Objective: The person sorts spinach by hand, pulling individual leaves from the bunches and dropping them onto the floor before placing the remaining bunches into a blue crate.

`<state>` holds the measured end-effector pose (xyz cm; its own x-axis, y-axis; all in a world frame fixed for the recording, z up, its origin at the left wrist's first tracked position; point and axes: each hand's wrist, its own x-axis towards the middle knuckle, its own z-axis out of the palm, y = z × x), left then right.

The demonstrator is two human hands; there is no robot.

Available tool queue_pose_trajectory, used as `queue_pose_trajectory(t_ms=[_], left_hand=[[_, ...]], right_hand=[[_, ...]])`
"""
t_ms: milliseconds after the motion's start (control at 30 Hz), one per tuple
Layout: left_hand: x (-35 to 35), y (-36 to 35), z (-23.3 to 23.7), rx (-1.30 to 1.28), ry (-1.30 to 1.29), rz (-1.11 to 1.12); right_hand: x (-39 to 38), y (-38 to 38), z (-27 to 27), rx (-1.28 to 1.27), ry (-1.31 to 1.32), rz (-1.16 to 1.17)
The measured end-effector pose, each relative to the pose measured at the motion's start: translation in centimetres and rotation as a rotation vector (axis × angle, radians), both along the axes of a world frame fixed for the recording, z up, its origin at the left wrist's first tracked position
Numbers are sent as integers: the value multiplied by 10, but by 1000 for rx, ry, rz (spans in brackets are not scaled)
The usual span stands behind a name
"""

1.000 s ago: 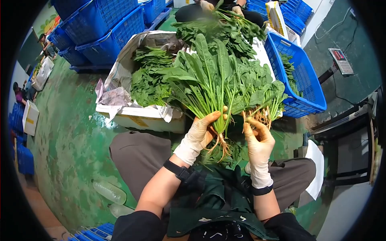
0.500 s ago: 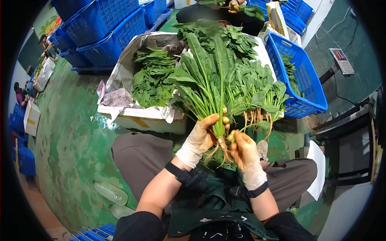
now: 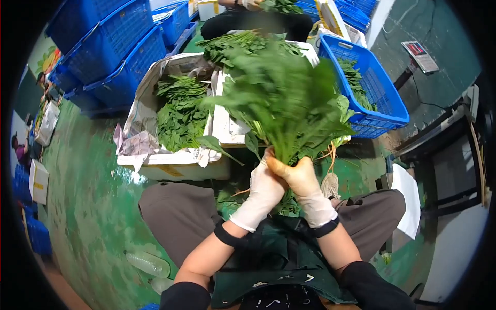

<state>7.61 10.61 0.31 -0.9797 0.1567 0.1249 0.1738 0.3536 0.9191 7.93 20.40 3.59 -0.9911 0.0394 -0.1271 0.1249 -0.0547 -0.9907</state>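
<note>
Because the leafy bunch (image 3: 289, 103) is blurred with motion and fans out above the wrapped fingers, outer stems could slip loose or leaves tear if the grip slackens or squeezes unevenly. Upright over the lap, in front of the white foam box (image 3: 170, 168), it is gripped at its base by the left hand (image 3: 266, 186) and right hand (image 3: 302, 181), both closed around the stems.
</note>
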Motion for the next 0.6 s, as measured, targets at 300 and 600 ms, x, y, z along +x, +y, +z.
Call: queue_pose_trajectory(t_ms=[300, 600], left_hand=[[27, 3, 29, -347, 297, -198], [7, -14, 42, 137, 13, -126]], right_hand=[[3, 42, -36, -843, -117, -68], [-16, 112, -16, -928, -142, 151]])
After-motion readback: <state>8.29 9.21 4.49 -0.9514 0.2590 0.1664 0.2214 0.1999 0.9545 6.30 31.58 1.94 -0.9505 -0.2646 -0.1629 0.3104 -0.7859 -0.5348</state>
